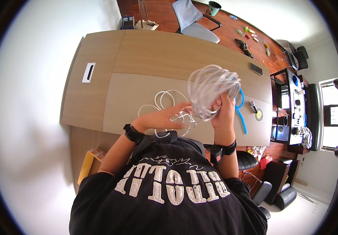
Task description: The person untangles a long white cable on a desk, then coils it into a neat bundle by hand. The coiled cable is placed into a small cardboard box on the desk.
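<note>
My right hand [224, 113] grips a thick coil of pale, translucent cable or tubing [205, 91], raised in front of me and blurred by motion. My left hand [167, 117] is held beside the coil's lower left, thumb and fingers apart; whether its fingertips touch the coil I cannot tell. Loose loops of thin white cable [158, 101] show below and behind the left hand, over the table [133, 91]. A blue tube or strap [241, 120] curves out from behind the right hand, its upper part hidden by the coil.
A phone [256, 69] lies near the table's far right corner. Closer in are a small grey-and-black cylindrical object [253, 107] and a dark disc with a yellow centre [258, 114]. A grey office chair [197, 22] stands beyond the far edge; bottles [240, 32] litter the floor.
</note>
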Motion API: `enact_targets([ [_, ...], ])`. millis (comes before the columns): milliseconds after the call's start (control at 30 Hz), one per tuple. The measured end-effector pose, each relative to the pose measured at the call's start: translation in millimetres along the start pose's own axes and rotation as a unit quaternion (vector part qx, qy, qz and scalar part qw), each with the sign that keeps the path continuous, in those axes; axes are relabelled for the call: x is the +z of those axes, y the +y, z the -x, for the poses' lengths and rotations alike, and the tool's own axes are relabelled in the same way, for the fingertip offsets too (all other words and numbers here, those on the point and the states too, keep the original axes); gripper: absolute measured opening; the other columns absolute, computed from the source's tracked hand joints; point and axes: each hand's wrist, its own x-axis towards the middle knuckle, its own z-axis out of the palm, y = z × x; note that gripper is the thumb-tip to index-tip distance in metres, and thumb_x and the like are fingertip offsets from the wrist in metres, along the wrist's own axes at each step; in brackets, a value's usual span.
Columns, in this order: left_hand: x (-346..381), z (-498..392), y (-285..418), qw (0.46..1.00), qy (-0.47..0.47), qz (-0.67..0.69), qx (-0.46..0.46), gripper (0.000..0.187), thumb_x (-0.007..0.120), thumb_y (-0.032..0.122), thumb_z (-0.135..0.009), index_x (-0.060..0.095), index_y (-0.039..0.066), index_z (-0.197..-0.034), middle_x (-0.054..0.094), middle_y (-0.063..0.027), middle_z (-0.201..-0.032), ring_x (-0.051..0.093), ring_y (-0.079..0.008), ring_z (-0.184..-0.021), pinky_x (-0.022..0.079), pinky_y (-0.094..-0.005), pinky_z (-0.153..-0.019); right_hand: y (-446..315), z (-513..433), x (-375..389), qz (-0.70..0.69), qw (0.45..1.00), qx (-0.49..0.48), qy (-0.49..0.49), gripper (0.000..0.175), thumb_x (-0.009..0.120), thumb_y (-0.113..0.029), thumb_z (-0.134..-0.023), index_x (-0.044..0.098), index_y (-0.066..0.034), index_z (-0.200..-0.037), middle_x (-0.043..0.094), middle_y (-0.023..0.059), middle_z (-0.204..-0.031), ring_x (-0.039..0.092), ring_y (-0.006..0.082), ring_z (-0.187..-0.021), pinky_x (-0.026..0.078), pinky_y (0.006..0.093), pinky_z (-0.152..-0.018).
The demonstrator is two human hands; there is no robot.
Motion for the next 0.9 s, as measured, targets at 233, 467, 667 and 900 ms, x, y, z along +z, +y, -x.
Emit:
enact_targets([
  [233,-29.8,1.6,-82.9,0.988,0.095,-0.1,-0.073,0.029,0.063,0.023,-0.097,0.056,0.004,-0.118,0.047,-0.0116,-0.139,0.043,-0.0276,-0.135,0.04,-0.0376,-0.108,-18.3,-7.7,-50.6,-0.018,0.999,0.003,0.043,0.043,0.049,-0.03,-0.104,0.051,-0.0057,-0.139,0.062,0.0064,-0.129,0.063,0.0164,-0.107,0.053,0.0322,-0.088],
  [467,-26.7,-29.6,-85.2,0.954,0.214,-0.075,-0.197,0.041,0.058,0.031,-0.1,0.045,-0.001,-0.122,0.041,-0.0197,-0.144,0.058,-0.0252,-0.111,0.048,-0.0385,-0.092,-5.8,0.4,-54.5,-0.13,0.972,0.016,-0.195,0.043,0.047,-0.025,-0.104,0.048,-0.0039,-0.141,0.062,0.0034,-0.108,0.058,0.009,-0.082,0.048,0.0221,-0.067],
  [667,-3.8,-61.1,-90.7,0.974,0.122,0.086,-0.173,0.05,0.059,0.022,-0.098,0.039,0.001,-0.138,0.062,-0.0171,-0.124,0.068,-0.0196,-0.1,0.051,-0.027,-0.077,-9.0,4.0,-21.2,-0.415,0.853,0.197,-0.248,0.027,0.053,-0.015,-0.102,0.05,0.0056,-0.119,0.047,0.0021,-0.071,0.051,0.0093,-0.056,0.046,0.0259,-0.052],
  [900,-21.3,-32.9,-82.3,0.927,-0.086,0.3,-0.207,0.019,0.062,0.021,-0.096,0.063,0.009,-0.111,0.069,-0.0034,-0.103,0.063,-0.0134,-0.1,0.049,-0.029,-0.088,-3.1,-8.7,-61.3,-0.3,0.926,0.092,-0.208,0.012,0.056,-0.014,-0.101,0.057,-0.0055,-0.11,0.049,-0.0022,-0.078,0.044,0.0057,-0.059,0.04,0.0203,-0.049],
])
